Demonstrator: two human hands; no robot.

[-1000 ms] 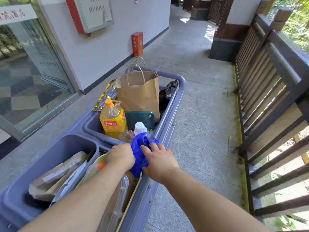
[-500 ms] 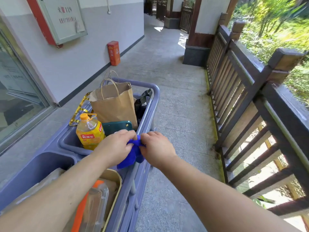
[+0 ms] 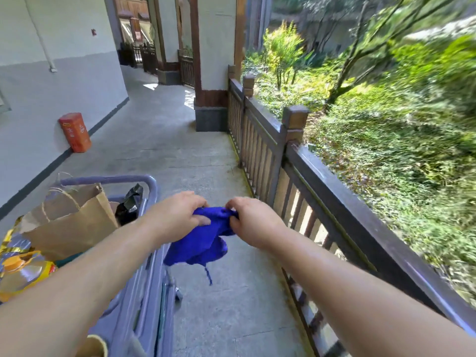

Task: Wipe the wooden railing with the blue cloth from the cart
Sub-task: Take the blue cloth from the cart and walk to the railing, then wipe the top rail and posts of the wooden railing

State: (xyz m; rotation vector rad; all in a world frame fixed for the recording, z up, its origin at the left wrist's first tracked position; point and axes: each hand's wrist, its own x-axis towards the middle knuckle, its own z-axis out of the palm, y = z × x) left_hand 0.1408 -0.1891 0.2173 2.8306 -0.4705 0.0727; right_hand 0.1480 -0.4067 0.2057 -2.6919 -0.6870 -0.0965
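The greenery beyond the walkway smears into blur on the right, so no leaf or branch reads clearly. Along that side runs the dark brown wooden railing [image 3: 342,199], a flat top rail over thin upright slats with square-capped posts, its near end cut off by the bottom right corner. The pale grey stone floor [image 3: 185,155] is laid in large matte slabs. At lower left sits the grey-blue plastic cart [image 3: 144,300], smooth and rounded at the rim, only its right wall and far end showing, the rest out of view. Inside it stands a creased brown paper bag with twine handles [image 3: 74,222], and beside that something black and crumpled that is too dark to name. A yellow plastic bottle with an orange cap [image 3: 23,273] is half hidden by the left forearm. Far off, an orange box [image 3: 75,131] leans at the wall. Now the hands: the left hand [image 3: 177,217] and right hand [image 3: 253,221] are close together in mid-air between cart and railing, both pinched on the top edge of the bright blue fuzzy cloth [image 3: 199,247]. It hangs bunched below them, clear of the railing, one loose thread dangling.
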